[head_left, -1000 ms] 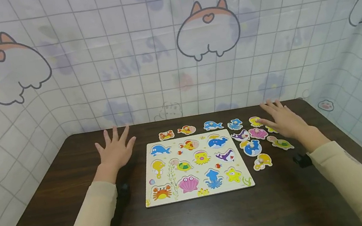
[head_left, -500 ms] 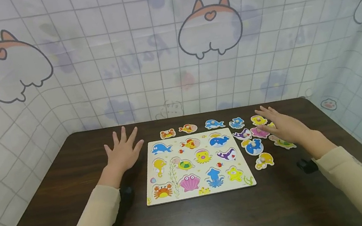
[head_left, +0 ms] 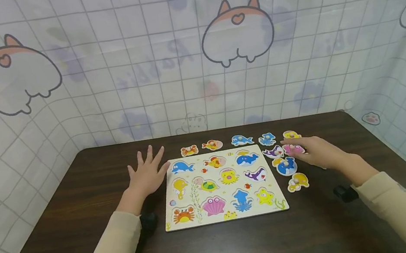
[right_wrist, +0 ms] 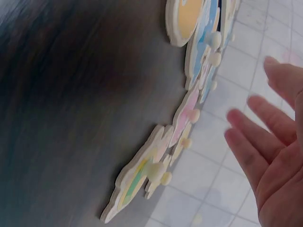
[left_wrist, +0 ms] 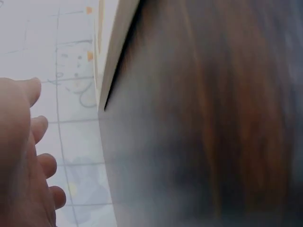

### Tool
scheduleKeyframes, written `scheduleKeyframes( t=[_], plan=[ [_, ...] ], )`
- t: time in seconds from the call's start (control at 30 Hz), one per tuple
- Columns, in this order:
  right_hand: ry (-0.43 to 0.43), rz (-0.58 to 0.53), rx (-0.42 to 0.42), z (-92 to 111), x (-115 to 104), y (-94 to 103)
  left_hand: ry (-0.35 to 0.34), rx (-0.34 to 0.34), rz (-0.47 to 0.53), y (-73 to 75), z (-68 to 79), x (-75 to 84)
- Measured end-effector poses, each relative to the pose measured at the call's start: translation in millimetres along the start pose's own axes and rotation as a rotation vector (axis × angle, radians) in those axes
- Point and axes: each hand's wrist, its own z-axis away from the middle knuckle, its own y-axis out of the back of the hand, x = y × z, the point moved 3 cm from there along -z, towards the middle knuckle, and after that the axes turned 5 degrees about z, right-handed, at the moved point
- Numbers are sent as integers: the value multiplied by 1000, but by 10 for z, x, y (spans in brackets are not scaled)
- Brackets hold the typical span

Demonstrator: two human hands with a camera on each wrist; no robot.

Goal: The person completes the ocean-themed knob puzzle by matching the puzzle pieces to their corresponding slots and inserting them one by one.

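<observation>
Left hand was spread, thumb by the far-left corner of the cream wooden sea-animal puzzle board, mid tabletop; contact unclear. Right hand hovered, fingers loosely extended, near the pink shell-shaped knobbed wooden piece, toward the tabletop's far-right corner.

left hand: moved right, beside puzzle board | right hand: lower, fingers now over pink shell piece

Is a flat cream puzzle board, printed with sea animals. Has, lying face up outside its edge, a crab piece at eleven o'clock, fish piece at twelve, blue piece at one, pink shell piece at two, yellow piece at three.
</observation>
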Motion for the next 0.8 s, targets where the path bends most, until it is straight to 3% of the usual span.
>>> scheduleKeyframes(
  t=[0.2, 0.63, 0.8],
  plan=[
    [59, -62, -22, -50, -26, -33, -32, -47, 27, -82, 15, -4],
    [54, -181, -97, -162, -12, -117, -51, -164, 108, -204, 42, -58],
    [52, -207, -131, -176, 9, -164, -63, -172, 132, -254, 44, -99]
  ],
)
